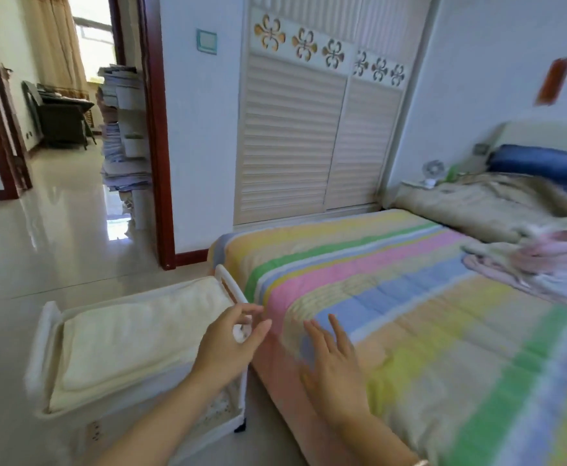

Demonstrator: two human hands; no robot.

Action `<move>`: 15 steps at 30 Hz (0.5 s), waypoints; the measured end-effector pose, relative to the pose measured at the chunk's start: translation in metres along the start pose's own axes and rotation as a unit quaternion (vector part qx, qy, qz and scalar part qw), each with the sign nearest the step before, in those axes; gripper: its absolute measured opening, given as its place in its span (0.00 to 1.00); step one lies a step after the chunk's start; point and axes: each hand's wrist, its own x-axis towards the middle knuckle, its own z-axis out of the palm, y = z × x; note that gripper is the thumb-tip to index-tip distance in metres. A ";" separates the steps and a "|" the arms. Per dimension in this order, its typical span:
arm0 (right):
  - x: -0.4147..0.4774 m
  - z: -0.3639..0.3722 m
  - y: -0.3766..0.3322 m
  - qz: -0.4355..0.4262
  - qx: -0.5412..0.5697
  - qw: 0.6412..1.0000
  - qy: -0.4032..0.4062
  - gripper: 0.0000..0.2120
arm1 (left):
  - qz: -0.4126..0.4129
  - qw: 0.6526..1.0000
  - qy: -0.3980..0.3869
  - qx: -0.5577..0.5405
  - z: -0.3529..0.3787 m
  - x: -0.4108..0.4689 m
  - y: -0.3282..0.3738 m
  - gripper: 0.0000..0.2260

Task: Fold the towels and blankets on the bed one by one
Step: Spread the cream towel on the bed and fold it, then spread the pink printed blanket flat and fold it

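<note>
Head view: left hand [228, 344] hovers over the right rim of a white basket [41, 334] on the floor. Its fingers are loosely curved and grip nothing. The white bit seen between them looks like basket rim behind, though blur makes this hard to confirm. A cream folded cloth [134, 338] lies in the basket.

Right hand [337, 375] is over the near-left corner of the bed [409, 297], fingers straight and spread, empty. I cannot tell whether it touches the striped cover.

A pink crumpled pile [550, 253] sits far right on the bed, well apart from both hands. It is motion-blurred and cut off by the frame edge, so item count is unclear. A beige blanket [477, 210] is bunched beyond it, its right part also cut off. A blue pillow [544, 163] lies at the headboard. Both forearms are cut off at the bottom edge.
</note>
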 end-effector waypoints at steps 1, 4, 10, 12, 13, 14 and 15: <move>-0.008 -0.022 0.016 0.010 -0.013 1.000 0.001 0.27 | 0.018 1.000 -0.008 -0.019 0.020 0.002 0.020 0.07; -0.053 -0.105 0.077 0.074 -0.080 0.994 -0.007 0.29 | 0.069 0.994 -0.064 -0.057 0.098 -0.017 0.095 0.03; -0.154 -0.229 0.186 0.205 -0.148 0.968 0.001 0.24 | 0.118 0.976 -0.166 -0.075 0.234 -0.082 0.194 0.02; -0.182 -0.253 0.213 0.238 -0.167 0.957 -0.002 0.24 | 0.128 0.970 -0.189 -0.085 0.268 -0.100 0.213 0.02; -0.193 -0.261 0.224 0.260 -0.172 0.950 -0.009 0.25 | 0.129 0.967 -0.203 -0.088 0.284 -0.106 0.219 0.02; -0.205 -0.269 0.240 0.278 -0.174 0.945 -0.014 0.25 | 0.133 0.963 -0.216 -0.089 0.303 -0.111 0.227 0.02; -0.213 -0.275 0.253 0.291 -0.182 0.939 -0.025 0.26 | 0.133 0.961 -0.224 -0.088 0.317 -0.113 0.232 0.03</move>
